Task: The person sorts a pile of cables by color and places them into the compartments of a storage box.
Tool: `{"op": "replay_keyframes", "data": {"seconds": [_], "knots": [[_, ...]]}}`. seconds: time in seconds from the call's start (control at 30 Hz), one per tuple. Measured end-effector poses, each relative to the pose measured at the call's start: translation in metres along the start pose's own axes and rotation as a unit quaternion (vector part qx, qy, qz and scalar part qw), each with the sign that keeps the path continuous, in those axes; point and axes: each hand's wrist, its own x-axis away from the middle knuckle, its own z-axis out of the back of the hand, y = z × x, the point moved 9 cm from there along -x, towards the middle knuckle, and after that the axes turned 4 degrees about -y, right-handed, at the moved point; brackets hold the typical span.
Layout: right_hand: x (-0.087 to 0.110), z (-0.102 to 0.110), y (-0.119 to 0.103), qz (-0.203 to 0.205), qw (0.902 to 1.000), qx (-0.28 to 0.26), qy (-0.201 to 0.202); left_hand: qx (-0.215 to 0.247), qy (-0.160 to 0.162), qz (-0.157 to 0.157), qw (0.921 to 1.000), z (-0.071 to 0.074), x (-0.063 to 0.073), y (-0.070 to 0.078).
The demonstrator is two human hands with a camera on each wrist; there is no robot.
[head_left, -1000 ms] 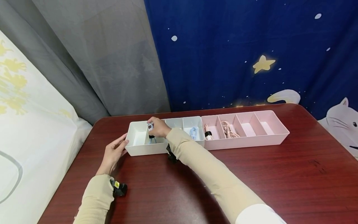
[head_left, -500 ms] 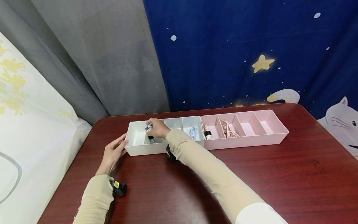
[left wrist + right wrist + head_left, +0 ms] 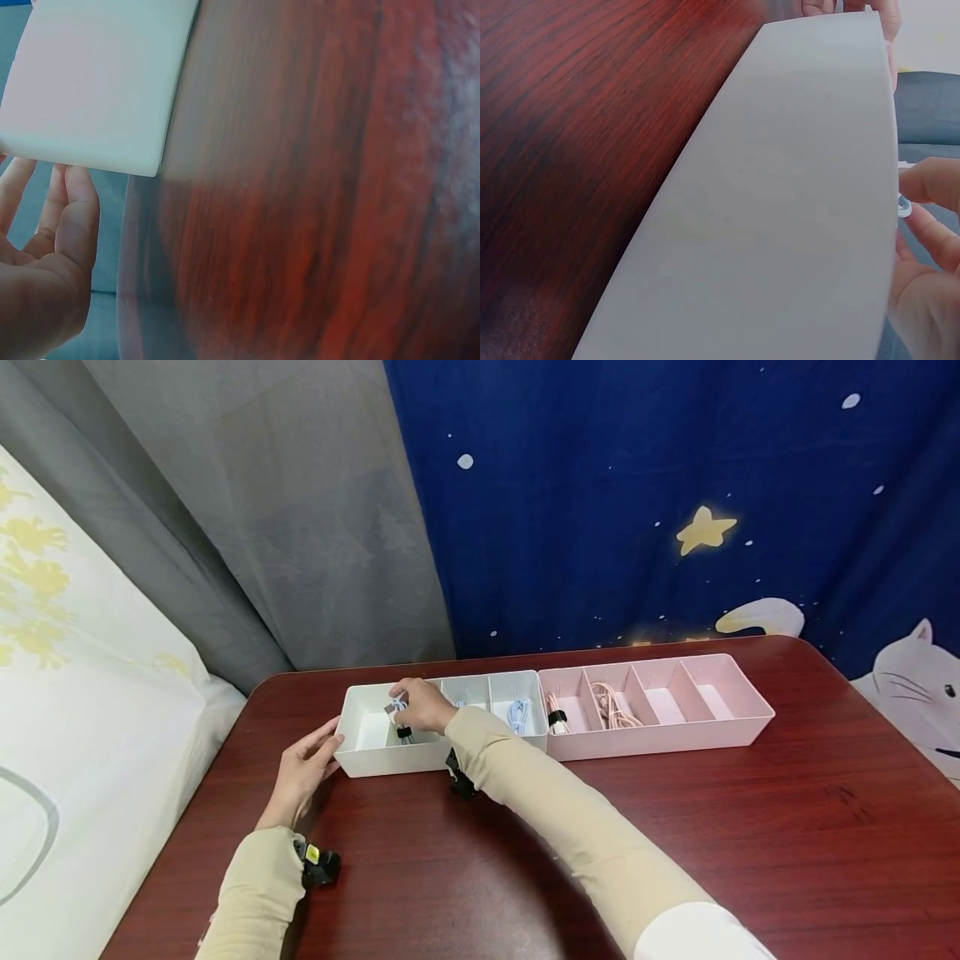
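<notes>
My right hand (image 3: 426,706) reaches into the white divided box (image 3: 390,765) and pinches a coiled light-blue cable (image 3: 398,702) between thumb and fingers. The cable's plug end points left, and a black strap (image 3: 405,733) goes round the coil, low by the divider beside the leftmost compartment. In the right wrist view the box's long wall hides most of the coil; a small piece of it shows between thumb and finger. My left hand (image 3: 303,768) touches the box's left end with extended fingers, and in the left wrist view its fingertips (image 3: 77,180) meet the box edge.
Another coiled blue cable (image 3: 518,716) lies in the white box's right compartment. End to end with it stands a pink divided box (image 3: 660,739), holding a strapped pink cable (image 3: 557,717) and a looser one (image 3: 613,708). Curtains hang behind the brown table (image 3: 675,827).
The blue cable and its black strap have shifted slightly lower, and its plug end has tipped to the left in my right hand. My left hand stays at the box's end.
</notes>
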Motion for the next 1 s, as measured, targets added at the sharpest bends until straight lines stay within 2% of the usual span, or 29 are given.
{"op": "replay_keyframes", "data": {"seconds": [0.63,1.0], "knots": [[0.0035,0.0082,0.0023,0.016,0.9995,0.024,0.011,0.010,0.005,0.002,0.9999,0.0013,-0.0002,-0.0014],[0.0075,0.0100,0.0039,0.012,0.9998,0.010,0.014,0.021,0.011,0.004,0.9997,0.0025,-0.0012,-0.0036]]}}
